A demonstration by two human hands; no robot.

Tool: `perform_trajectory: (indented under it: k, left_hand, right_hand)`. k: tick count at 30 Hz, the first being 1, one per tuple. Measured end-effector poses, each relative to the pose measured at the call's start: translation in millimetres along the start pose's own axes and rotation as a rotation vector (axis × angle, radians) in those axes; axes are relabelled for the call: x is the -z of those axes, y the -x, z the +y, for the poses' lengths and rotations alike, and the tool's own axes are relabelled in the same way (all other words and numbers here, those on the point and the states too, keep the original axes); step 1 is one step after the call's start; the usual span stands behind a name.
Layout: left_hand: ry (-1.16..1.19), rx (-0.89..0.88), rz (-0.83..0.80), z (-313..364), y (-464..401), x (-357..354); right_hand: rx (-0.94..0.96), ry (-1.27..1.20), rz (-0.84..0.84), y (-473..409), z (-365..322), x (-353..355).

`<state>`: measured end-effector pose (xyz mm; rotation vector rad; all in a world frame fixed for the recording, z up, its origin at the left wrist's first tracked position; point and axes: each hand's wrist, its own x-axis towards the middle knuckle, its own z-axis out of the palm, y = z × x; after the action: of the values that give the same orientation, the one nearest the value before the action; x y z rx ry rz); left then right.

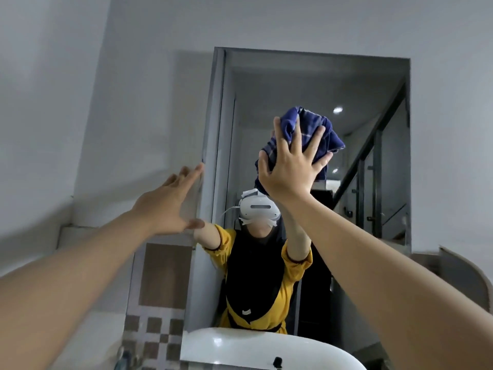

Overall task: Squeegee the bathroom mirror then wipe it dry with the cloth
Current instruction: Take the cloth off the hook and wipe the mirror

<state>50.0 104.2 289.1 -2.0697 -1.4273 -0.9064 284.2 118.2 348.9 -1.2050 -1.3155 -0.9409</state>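
I am watching the wiping stage, not the squeegee stage. No squeegee is showing anywhere in view, so I am judging that pass as done or at least set aside; I cannot confirm it from the glass itself.

The right hand [290,169] is pressing the blue cloth [309,129] flat against the mirror [306,81], fingers spread wide over the bunched fabric, palm bearing on it. The cloth is sitting in the upper middle of the glass, bunched rather than folded, with a loose corner hanging toward the right.

The left hand [165,204] is holding nothing. Its fingers are extended and loosely together, tips lying at or on the mirror's left frame [213,145]; it is looking like a brace, though I cannot tell whether there is real contact.

The white sink [240,345] is sitting below the mirror, well apart from both hands.

I am not seeing streaks or droplets, but the picture is too soft to rule them out. My reading: drying is underway high on the glass, with the lower half and the edges probably remaining.
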Motion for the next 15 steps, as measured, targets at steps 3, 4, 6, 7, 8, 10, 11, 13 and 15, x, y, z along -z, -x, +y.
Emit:
perform_trajectory:
  k: [3, 4, 6, 7, 8, 10, 11, 13, 15]
  left_hand:
    - [0.019, -0.02, 0.003, -6, 17, -15]
    - [0.028, -0.025, -0.009, -7, 23, -22]
    - [0.044, -0.048, -0.04, -10, 36, -37]
    - [0.053, -0.059, -0.043, -11, 41, -42]
    - [0.064, -0.064, -0.041, -12, 45, -46]
    - [0.089, -0.065, -0.036, -16, 47, -51]
    - [0.099, -0.065, -0.039, -17, 47, -51]
    - [0.093, -0.063, -0.052, -20, 45, -53]
    - [0.072, -0.056, -0.063, -21, 44, -55]
  right_hand:
    - [0.125, 0.027, -0.023, -4, -22, -7]
    - [0.171, 0.036, -0.03, -4, -28, -9]
    - [0.271, 0.047, -0.051, 2, -41, -13]
    - [0.321, 0.051, -0.068, 6, -46, -15]
    - [0.37, 0.055, -0.086, 11, -51, -18]
    - [0.459, 0.07, -0.115, 21, -59, -24]
    - [0.494, 0.076, -0.118, 26, -61, -27]
    - [0.533, 0.081, -0.115, 34, -62, -29]
    - [0.56, 0.088, -0.113, 37, -58, -27]
